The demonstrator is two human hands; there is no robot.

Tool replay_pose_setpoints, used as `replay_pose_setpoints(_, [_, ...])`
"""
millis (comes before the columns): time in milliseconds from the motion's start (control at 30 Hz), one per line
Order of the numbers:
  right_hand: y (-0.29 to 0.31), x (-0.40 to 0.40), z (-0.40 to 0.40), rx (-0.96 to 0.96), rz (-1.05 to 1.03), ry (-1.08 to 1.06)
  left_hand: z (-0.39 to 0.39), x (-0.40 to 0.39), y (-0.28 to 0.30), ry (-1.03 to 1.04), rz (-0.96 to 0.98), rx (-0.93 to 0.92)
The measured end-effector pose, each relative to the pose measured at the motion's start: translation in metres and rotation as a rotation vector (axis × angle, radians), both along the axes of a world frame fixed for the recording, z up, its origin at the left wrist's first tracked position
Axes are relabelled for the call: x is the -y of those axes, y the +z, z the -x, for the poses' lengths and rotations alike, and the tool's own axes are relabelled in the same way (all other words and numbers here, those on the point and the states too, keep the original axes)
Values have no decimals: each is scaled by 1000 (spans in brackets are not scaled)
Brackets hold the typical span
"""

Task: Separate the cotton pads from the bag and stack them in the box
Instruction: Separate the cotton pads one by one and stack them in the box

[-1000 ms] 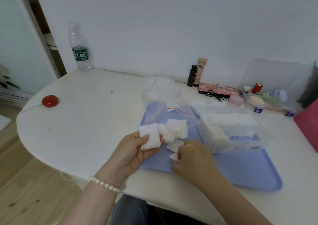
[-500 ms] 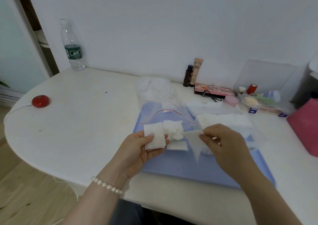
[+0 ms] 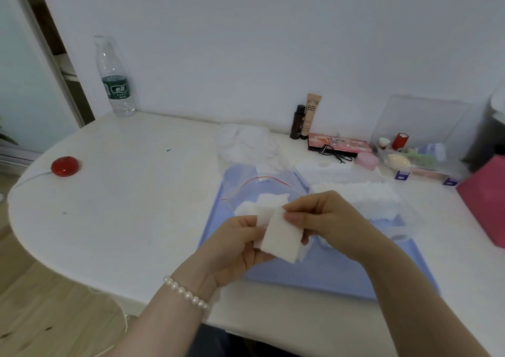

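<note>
Both hands [image 3: 322, 220] hold pad [image 3: 281, 238], long axis tilted near-vertical.

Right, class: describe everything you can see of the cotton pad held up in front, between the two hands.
The cotton pad is a white, soft-looking rectangle with a slightly fuzzy surface and no print. It is held in the air above the blue tray, tilted, its face towards the camera. The right hand pinches its upper edge with curled fingers; the left hand holds it from the left side, along with more white pads behind it.
</note>
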State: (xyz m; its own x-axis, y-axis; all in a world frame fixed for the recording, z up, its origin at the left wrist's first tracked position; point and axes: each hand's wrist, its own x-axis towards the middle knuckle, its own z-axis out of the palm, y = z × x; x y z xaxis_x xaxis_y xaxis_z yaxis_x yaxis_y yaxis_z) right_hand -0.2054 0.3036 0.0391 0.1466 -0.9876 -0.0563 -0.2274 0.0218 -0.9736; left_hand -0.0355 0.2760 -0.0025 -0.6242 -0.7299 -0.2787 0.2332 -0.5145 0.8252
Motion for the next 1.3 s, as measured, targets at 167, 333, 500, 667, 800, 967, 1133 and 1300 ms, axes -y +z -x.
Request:
replay_pose_setpoints(167, [-5, 5, -5, -147, 40, -56, 0, -4, -4, -91, 8, 8])
replay_pose_setpoints(333, [-6, 6, -6, -138, 107, -139, -2, -4, -3, -132, -7, -68])
replay_pose_setpoints(500, [-8, 5, -8, -163, 139, -157, -5, -4, -4, -167, 7, -119])
replay_pose_setpoints(667, [-10, 3, -12, -195, 161, -189, -7, -1, -4, -185, -42, -198])
replay_pose_setpoints(800, [-16, 1, -17, -199, 189, -232, -3, -3, -6, -76, -82, -104])
replay_pose_setpoints(967, [-42, -7, -5, -476, 447, -417, -11, 2, -7, 101, -83, -47])
replay_pose_setpoints(1133, [-78, -28, 6, -882, 434, -200, -24, 11, -11, 204, -101, -31])
replay_pose_setpoints(1300, [-71, -37, 6, -1066, 376, -282, -23, 9, -10, 204, -119, -54])
